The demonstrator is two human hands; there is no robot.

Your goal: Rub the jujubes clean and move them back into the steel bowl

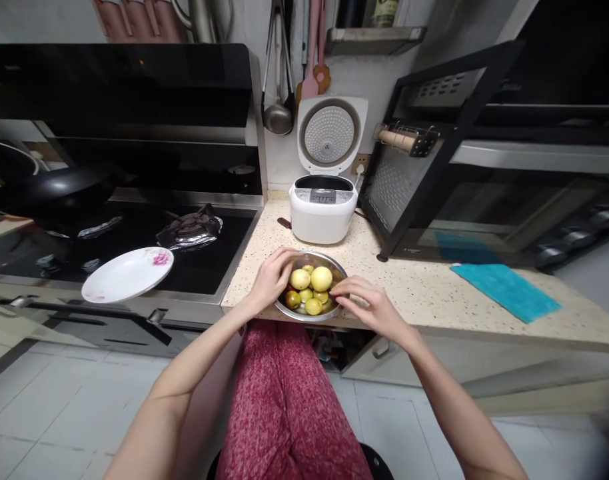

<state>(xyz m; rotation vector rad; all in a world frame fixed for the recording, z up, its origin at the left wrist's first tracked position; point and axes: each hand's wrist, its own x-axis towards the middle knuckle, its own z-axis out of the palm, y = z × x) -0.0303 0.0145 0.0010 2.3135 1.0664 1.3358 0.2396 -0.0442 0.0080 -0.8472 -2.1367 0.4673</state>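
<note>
Steel bowl point(334, 313) of yellow-green fruit point(321, 278), left hand point(273, 277) grip on rim, right hand point(367, 305) fingers loose at rim

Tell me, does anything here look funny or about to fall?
Yes, the white plate sticks out past the stove's front edge, so it might tip. The metal bowl of fruit also sits at the counter's edge.

A home kitchen: hob point(134, 247), open rice cooker point(324, 200), hanging ladle point(278, 117), speckled counter point(434, 287)

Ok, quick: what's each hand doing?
Left hand: curled on the bowl rim, grip unclear.
Right hand: fingers at the fruit, holding nothing visible.
</note>
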